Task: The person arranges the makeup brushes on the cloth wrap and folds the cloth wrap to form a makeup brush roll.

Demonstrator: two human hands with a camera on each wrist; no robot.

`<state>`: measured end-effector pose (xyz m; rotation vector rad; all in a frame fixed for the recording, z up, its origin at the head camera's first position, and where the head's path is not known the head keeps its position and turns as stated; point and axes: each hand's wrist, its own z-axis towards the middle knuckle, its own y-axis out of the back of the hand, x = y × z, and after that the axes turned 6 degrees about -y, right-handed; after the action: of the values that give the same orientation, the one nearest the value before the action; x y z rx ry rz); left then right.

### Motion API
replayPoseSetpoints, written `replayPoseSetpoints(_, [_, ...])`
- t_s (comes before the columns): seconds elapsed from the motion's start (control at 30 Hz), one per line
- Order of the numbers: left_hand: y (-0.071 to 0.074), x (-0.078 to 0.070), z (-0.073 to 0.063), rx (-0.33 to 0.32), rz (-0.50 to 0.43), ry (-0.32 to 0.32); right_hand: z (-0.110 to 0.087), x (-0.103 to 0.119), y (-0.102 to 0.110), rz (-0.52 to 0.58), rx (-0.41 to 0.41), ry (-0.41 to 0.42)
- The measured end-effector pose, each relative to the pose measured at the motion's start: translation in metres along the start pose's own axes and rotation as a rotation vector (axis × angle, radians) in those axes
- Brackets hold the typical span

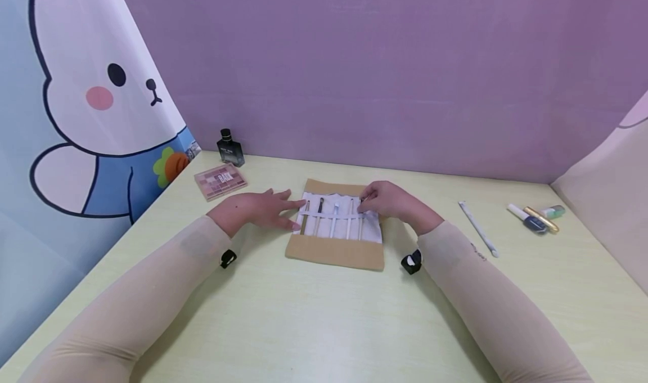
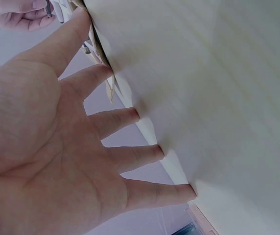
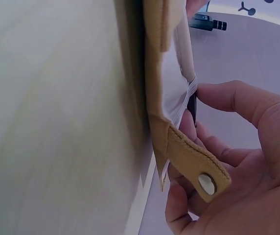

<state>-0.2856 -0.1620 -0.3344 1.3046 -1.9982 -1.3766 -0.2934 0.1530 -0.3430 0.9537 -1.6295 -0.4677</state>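
Observation:
A tan brush roll (image 1: 334, 251) with a white lining lies unfolded on the table. Several slim makeup brushes (image 1: 332, 225) stand side by side under its elastic band (image 3: 193, 87). At the rightmost one, my right hand (image 1: 387, 200) pinches the dark end (image 3: 192, 105) between thumb and fingers, right at the band. Its pale handle (image 1: 360, 228) runs down toward the lower flap. My left hand (image 1: 265, 207) has its fingers spread, the thumb and fingertips at the roll's left edge. A tan strap (image 3: 198, 161) with a metal snap sticks out below the right fingers.
Right of the roll lies a thin white stick (image 1: 478, 228). Farther right are a white-capped dark bottle (image 1: 529, 220), a gold tube (image 1: 541, 219) and a green tube (image 1: 553, 211). At the back left, a makeup palette (image 1: 221, 180) lies before a black bottle (image 1: 230, 149).

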Motion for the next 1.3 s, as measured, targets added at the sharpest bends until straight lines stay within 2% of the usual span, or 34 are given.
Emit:
replayPoseSetpoints(0.4, [-0.001, 0.001, 0.002, 0.003, 0.013, -0.008, -0.004, -0.001, 0.0, -0.043, 0.013, -0.024])
replayPoseSetpoints(0.67, [-0.001, 0.001, 0.002, 0.004, 0.007, 0.004, -0.008, -0.003, 0.009, -0.016, 0.014, -0.038])
replayPoseSetpoints(0.93, [-0.001, 0.0, 0.001, 0.004, 0.005, 0.011, -0.018, -0.012, 0.023, 0.04, -0.011, 0.011])
replayPoseSetpoints(1.3, [0.0, -0.001, 0.0, -0.001, 0.009, 0.013, -0.032, -0.039, 0.054, 0.166, -0.05, 0.091])
